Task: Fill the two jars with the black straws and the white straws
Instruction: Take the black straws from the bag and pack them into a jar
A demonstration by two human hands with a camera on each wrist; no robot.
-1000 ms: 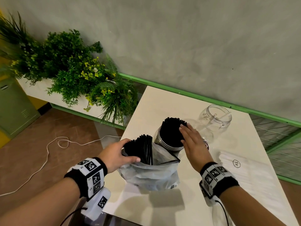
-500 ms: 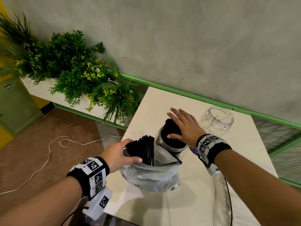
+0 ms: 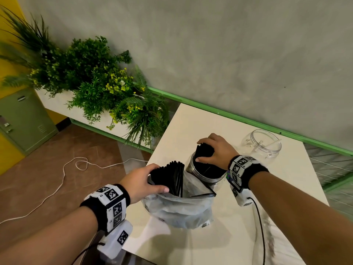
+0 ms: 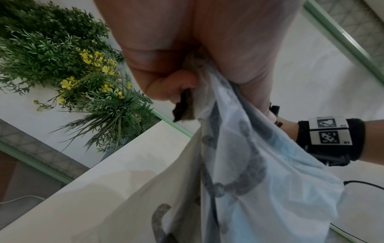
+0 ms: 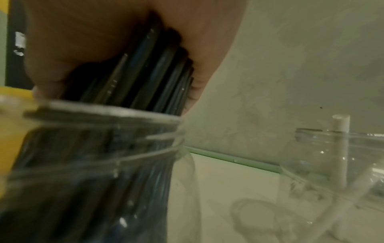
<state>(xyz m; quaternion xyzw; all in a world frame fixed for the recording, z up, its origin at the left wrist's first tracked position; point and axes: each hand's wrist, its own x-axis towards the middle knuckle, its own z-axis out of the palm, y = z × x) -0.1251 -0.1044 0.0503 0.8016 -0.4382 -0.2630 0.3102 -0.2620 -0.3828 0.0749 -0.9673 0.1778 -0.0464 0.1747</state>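
The right hand (image 3: 215, 150) was curled around a bundle of black straws (image 3: 205, 151) standing in the near jar (image 3: 207, 174), thumb on the side facing the person and fingers wrapped over the far side, so the bundle sat inside the grip just above the jar's threaded rim. The right wrist view showed the same hold from below – dark straws (image 5: 145, 72) pressed between palm and fingers directly over the clear rim (image 5: 99, 113), with more black straws filling the jar beneath.

The left hand (image 3: 142, 181) gripped a second bunch of black straws (image 3: 170, 177) through the top of a translucent plastic bag (image 3: 181, 207), its thumb laid across the near side; the bunch stood upright out of the bag's mouth, just left of the near jar. In the left wrist view the fingers (image 4: 172, 85) were bunched on the bag's gathered film (image 4: 259, 164).

The far jar (image 3: 262, 145) stood well apart toward the table's (image 3: 200, 119) back right – clear, holding a white straw (image 5: 340, 148) leaning against its rim.
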